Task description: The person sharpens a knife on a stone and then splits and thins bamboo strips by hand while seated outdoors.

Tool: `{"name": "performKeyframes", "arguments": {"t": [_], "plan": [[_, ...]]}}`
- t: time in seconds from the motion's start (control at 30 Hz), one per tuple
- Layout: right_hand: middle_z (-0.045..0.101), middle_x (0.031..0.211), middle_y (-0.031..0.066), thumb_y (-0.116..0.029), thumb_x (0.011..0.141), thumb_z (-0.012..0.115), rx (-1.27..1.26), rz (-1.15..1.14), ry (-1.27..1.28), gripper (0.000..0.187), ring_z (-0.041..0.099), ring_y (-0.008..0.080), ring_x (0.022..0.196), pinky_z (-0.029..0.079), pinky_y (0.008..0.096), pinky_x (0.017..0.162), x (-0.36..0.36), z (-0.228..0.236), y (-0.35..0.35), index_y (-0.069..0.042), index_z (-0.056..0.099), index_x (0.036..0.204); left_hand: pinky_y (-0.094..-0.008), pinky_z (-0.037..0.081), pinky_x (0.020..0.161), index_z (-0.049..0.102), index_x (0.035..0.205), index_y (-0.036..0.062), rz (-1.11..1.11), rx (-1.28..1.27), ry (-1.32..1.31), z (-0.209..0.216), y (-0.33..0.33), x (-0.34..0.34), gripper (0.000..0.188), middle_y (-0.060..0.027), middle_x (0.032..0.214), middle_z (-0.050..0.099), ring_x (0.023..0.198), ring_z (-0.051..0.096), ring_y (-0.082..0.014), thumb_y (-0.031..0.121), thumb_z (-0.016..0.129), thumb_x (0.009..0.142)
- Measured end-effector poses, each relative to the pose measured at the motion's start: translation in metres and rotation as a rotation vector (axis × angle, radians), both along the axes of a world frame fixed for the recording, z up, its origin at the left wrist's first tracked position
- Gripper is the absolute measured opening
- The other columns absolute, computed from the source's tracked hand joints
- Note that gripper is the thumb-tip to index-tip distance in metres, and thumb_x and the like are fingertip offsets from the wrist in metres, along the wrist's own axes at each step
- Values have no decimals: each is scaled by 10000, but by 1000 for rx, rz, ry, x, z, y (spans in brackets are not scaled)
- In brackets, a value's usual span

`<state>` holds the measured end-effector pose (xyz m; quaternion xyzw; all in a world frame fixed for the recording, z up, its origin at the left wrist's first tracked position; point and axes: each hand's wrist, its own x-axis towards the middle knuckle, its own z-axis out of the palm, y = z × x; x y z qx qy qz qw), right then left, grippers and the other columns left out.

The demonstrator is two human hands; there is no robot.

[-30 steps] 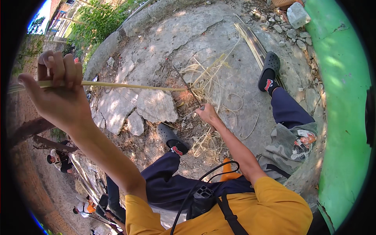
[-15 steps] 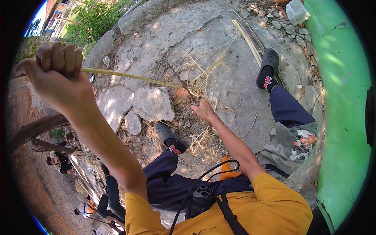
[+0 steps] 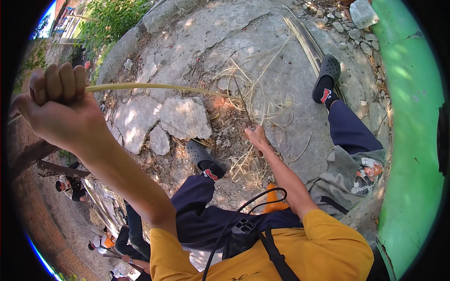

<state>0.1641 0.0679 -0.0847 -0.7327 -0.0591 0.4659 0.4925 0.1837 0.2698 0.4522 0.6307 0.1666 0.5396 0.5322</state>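
My left hand (image 3: 61,100), raised high at the left, is closed around a long pale bamboo strip (image 3: 159,87). The strip bows gently to the right, its far end by the blade of a knife (image 3: 243,100). In my right hand (image 3: 256,137), low in the middle between my feet, is the handle of that knife, gripped in a fist. Its thin dark blade points away from me and lies across the strip's end. Thin curled shavings (image 3: 269,110) spread around the blade, and another tangle of shavings (image 3: 248,164) lies closer to me.
Split strips (image 3: 302,44) lie on the concrete beside my right shoe (image 3: 329,68). Broken slabs (image 3: 185,117) rest near my left shoe (image 3: 199,154). A green wall (image 3: 412,140) rises at the right. An orange object (image 3: 275,199) sits below my right forearm. Other people (image 3: 70,187) are at the lower left.
My left hand has shifted slightly left, drawing the strip along. My right hand and the knife have moved a little to the right, and the blade now stands more upright.
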Motion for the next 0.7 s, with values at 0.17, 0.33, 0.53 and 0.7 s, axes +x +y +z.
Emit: {"name": "performKeyframes", "arguments": {"t": [0.17,0.33,0.53,0.7], "plan": [[537,560,31,-269,757,658,241,18,-35,291,494,149,548,402,340,581,-14,49,11,-6,581,661,-313,91,488,190,646,166,79,49,84,-3,0,-3,539,24,573,134,544,73,-111,477,208,1085],[555,589,32,-271,759,659,267,18,-33,282,486,137,543,408,335,567,-16,50,10,-14,590,665,-305,96,483,229,654,162,-90,3,28,2,0,-23,554,33,571,145,535,79,-101,521,227,1077],[629,611,88,-338,739,702,-73,58,-27,353,604,207,573,491,366,621,-13,40,-24,12,657,724,-304,91,486,285,680,154,-61,6,10,1,-17,-40,594,46,574,152,532,87,-90,642,316,1016],[641,604,114,-324,776,701,-200,-98,-226,356,613,211,511,491,386,541,-28,-4,-88,18,646,699,-309,93,489,282,675,161,86,124,-127,38,-33,-74,620,51,571,160,528,105,-92,692,296,994]]}}
